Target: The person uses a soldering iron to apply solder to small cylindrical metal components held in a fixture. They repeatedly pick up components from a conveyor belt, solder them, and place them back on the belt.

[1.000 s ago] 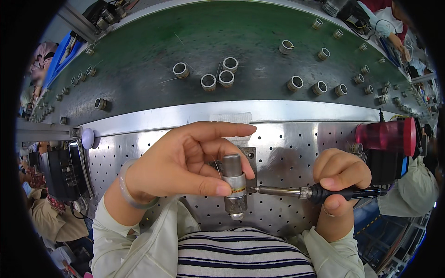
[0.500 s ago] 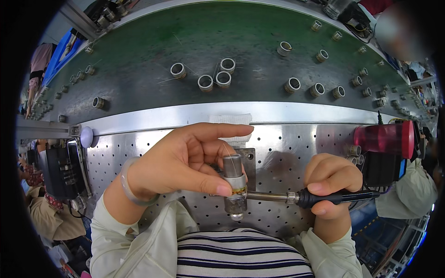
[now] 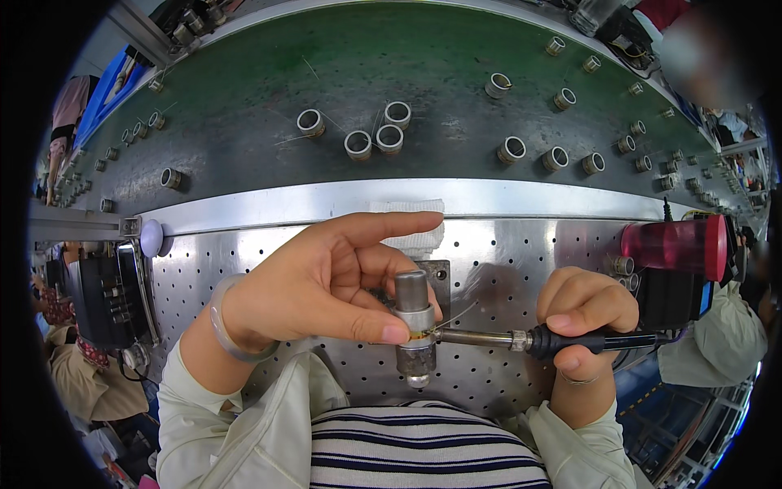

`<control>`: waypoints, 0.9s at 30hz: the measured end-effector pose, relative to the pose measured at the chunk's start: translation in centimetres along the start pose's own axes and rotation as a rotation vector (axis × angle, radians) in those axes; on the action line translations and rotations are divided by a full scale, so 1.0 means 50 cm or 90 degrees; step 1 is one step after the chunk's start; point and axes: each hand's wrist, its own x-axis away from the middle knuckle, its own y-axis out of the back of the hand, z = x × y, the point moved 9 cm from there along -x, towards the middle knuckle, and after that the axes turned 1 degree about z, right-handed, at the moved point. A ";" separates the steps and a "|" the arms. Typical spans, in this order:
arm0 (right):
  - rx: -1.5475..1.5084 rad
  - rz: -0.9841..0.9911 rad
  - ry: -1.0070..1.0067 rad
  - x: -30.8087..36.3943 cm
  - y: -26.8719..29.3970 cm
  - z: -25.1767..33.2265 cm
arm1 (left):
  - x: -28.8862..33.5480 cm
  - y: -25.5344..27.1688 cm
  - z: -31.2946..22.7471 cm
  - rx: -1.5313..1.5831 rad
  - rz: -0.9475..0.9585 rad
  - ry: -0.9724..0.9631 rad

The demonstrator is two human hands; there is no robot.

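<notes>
My left hand pinches a silver metal ring between thumb and fingers, with the index finger stretched out above. The ring sits around an upright steel post, over a thicker, darker round base. A narrow yellowish band shows on the ring's lower side. My right hand is closed around the black handle of a soldering iron. Its metal tip meets the right side of the ring at that band. From there a thin wire sticks out up and to the right.
Beyond the metal rail runs a green conveyor belt carrying many similar rings. A perforated metal worktop lies under my hands. At the right stand a red translucent container and several rings; a white cloth pad lies behind the post.
The soldering iron has shifted slightly up and right, its tip now at the ring's right side. The thin wire, earlier across the post, now points right. Rings on the belt have drifted slightly left.
</notes>
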 end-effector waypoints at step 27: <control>0.000 0.024 0.021 0.000 0.002 0.002 | -0.001 -0.001 0.003 -0.004 0.000 0.003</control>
